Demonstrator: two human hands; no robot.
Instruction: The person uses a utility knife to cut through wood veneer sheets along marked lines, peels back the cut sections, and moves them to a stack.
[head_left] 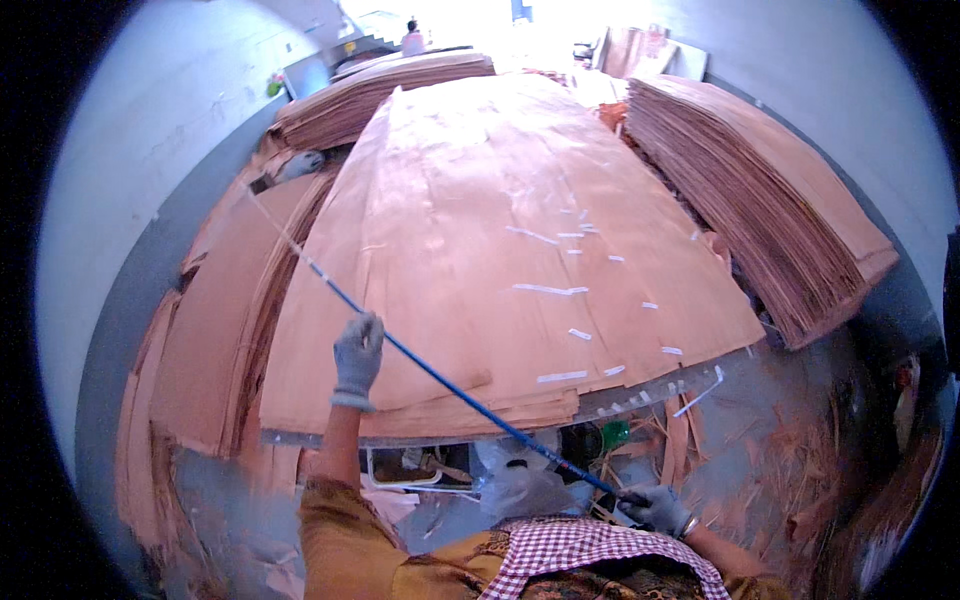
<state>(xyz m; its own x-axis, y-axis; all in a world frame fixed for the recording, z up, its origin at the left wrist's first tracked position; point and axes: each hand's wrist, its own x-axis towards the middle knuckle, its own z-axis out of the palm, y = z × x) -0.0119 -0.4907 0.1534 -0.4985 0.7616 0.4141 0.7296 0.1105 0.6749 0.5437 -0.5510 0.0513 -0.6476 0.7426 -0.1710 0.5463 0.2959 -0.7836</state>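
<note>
Two gloved hands grip one blue rod (440,375) slanting over the veneer sheet (500,240): left hand (357,355) clasps mid-length, right hand (655,507) apparently closed on its near end.

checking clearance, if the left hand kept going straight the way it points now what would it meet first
Probably the top veneer sheet: the gloved left hand grips the blue rod at the sheet's near edge, pointing up across it. Depth is unclear.

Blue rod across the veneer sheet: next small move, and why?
Probably slide the blue rod further across the top veneer sheet. The left hand grips it mid-length over the sheet's near edge, the right hand holds its near end low, and its far tip already reaches the sheet's left edge.
</note>
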